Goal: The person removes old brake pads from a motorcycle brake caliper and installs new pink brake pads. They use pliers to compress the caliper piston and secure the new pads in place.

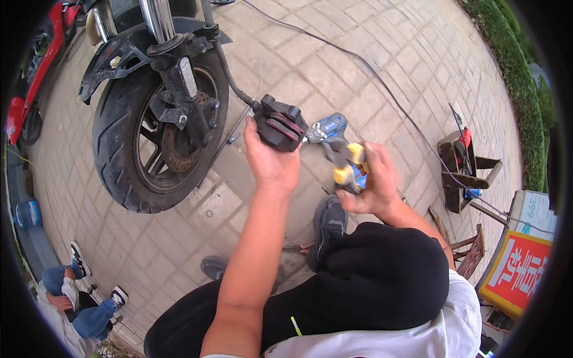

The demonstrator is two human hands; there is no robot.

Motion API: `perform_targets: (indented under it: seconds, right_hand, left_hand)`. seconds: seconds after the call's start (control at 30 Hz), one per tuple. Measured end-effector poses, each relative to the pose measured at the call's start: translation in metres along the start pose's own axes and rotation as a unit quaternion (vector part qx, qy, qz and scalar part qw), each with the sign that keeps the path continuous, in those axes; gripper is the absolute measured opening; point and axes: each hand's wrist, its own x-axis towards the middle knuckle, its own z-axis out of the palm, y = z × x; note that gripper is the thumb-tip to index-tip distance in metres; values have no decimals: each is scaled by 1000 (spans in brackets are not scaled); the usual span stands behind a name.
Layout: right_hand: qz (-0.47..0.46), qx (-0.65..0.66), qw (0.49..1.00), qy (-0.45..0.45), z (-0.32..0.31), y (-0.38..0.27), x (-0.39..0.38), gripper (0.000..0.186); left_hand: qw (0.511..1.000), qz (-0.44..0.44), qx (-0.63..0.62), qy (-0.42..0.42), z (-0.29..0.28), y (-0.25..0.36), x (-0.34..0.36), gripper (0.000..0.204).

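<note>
A black brake caliper, still joined to its hose, rests in my left hand. The fingers are curled around it from below, and its slot with the reddish pad edges faces up and to the right. Just right of it, my right hand grips a yellow, black and blue tool, blurred by motion, so its kind is unclear. To the left stands a scooter's front wheel with its brake disc and fork. On the paving beyond my hands lies a blue and grey power tool.
A wooden tool box sits at the right, near a sign board. A dark cable crosses the paving. A red scooter is at the far left. Another person sits at the lower left.
</note>
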Motion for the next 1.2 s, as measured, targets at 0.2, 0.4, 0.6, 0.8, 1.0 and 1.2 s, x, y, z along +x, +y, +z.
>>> perform_targets:
  seconds: [0.2, 0.4, 0.6, 0.8, 1.0, 1.2]
  right_hand:
    - [42, 12, 999, 4, -15, 0, 15, 77]
    - [71, -31, 992, -104, -7, -2, 16, 75]
    - [109, 52, 992, -24, -18, -1, 15, 75]
    - [208, 101, 972, -44, -19, -1, 10, 73]
    - [279, 161, 946, -25, -15, -6, 9, 71]
    - [277, 190, 941, -31, -11, -5, 6, 70]
  left_hand:
    - [1000, -12, 6, -13, 10, 8, -1, 44]
    - [997, -49, -43, -36, 14, 7, -8, 47]
    - [997, -63, -42, -33, 25, 14, -22, 58]
    - [995, -26, -47, -85, 23, 12, -22, 58]
    - [993, -18, -25, -112, 21, 12, -22, 54]
    - [992, -12, 0, -125, 20, 14, -22, 50]
